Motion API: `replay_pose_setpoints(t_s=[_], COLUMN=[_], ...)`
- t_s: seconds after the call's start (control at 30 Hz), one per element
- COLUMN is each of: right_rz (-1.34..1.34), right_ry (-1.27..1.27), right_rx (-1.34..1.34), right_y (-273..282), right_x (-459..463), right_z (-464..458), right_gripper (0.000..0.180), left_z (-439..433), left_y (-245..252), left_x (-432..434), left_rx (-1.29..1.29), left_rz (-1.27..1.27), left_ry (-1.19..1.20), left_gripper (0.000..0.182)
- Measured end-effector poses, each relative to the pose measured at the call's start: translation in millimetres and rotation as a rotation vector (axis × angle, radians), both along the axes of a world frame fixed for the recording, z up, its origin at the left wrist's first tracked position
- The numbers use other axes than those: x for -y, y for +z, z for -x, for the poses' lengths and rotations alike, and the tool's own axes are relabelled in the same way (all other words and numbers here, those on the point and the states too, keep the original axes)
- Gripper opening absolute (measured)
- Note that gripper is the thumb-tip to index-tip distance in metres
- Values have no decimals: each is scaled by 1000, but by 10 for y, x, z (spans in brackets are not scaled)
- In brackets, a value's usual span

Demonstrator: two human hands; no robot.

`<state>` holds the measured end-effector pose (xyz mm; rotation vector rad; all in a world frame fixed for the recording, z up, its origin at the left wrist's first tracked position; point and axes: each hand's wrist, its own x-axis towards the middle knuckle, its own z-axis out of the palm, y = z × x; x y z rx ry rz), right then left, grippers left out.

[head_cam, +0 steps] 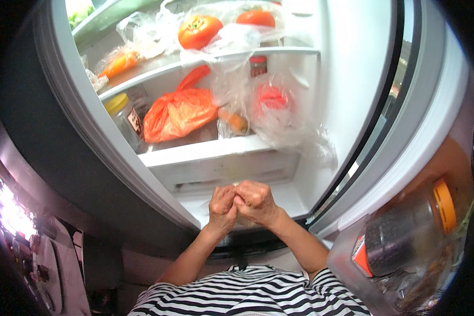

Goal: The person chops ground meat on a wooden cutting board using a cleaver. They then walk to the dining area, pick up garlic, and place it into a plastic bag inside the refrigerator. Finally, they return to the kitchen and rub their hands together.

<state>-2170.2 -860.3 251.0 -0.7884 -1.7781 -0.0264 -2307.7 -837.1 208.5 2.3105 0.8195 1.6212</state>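
Note:
My left hand [222,205] and my right hand [256,200] meet in front of the open refrigerator, fingers curled and knuckles touching. Between them shows a small pale bit, perhaps of a thin bag; what the fingers pinch is hidden. Beyond the hands, the lower shelf [205,151] bears a tied orange plastic bag [181,114], a carrot [237,121] in clear plastic, and a clear bag with something pink [273,98]. A jar with a yellow lid [117,104] stands at that shelf's left end. Tomatoes [200,31] in clear plastic lie on the shelf above.
The open door at the right has a clear bin [339,256] holding a large jar with an orange lid [444,206]. A dark door panel [63,130] curves along the left. Clear plastic [320,146] hangs over the lower shelf's edge. A red-lidded jar [258,66] stands farther back.

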Motion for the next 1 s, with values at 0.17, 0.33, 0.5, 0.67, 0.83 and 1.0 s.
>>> replay_pose_setpoints(t_s=[0.17, 0.33, 0.5, 0.67, 0.83, 1.0], right_rz=[153, 481, 702, 647, 629, 436], right_ry=[62, -134, -65, -156, 57, 258], right_rx=[-90, 153, 56, -145, -685, -1136], right_y=[-121, -316, -651, -656, -699, -379], right_x=[28, 179, 265, 211, 394, 510], right_z=[-21, -420, -349, -287, -117, 107], right_gripper=[30, 113, 126, 118, 85, 35], left_z=[-1, -26, -113, -267, -364, -157], left_y=[-144, -41, -18, 173, 523, 1246], left_x=[-80, -67, -38, -28, 108, 724], left_rx=[84, 133, 91, 53, -116, -231], left_rz=[-49, 34, -85, -226, -397, -623], left_ry=[39, 110, 84, 38, -132, -96], left_gripper=[25, 12, 11, 16, 21, 33])
